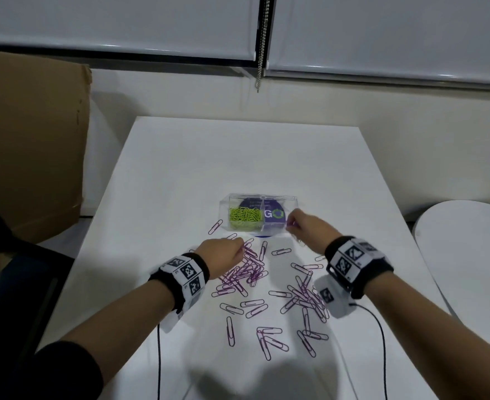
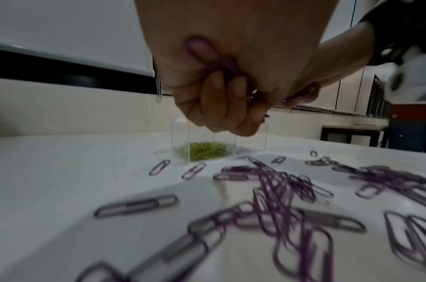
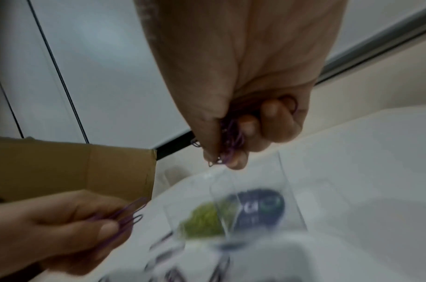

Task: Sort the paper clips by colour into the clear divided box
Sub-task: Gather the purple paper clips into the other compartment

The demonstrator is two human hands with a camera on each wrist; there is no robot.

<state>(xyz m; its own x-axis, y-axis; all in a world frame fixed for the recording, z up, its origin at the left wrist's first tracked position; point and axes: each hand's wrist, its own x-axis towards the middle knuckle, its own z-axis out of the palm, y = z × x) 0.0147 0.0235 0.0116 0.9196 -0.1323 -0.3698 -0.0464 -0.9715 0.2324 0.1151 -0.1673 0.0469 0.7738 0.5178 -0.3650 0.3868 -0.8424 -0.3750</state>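
Note:
A clear divided box [image 1: 291, 201] stands mid-table; its left compartment holds green paper clips [image 1: 244, 217], its right one shows only a dark printed disc under the box. Several purple paper clips [image 1: 246, 274] lie scattered in front of it. My left hand [image 1: 223, 254] hovers over the left heap and grips a bunch of purple clips [image 2: 212, 57]. My right hand [image 1: 304, 226] is at the box's right front corner, fingers curled round a bunch of purple clips [image 3: 231, 137] just above the rim [image 3: 282, 171].
A large cardboard box [image 1: 30, 145] stands left of the white table [image 1: 180, 157]. A round white table [image 1: 465, 255] sits at the right. Two black cables [image 1: 382, 342] run off the wrist units across the near table edge.

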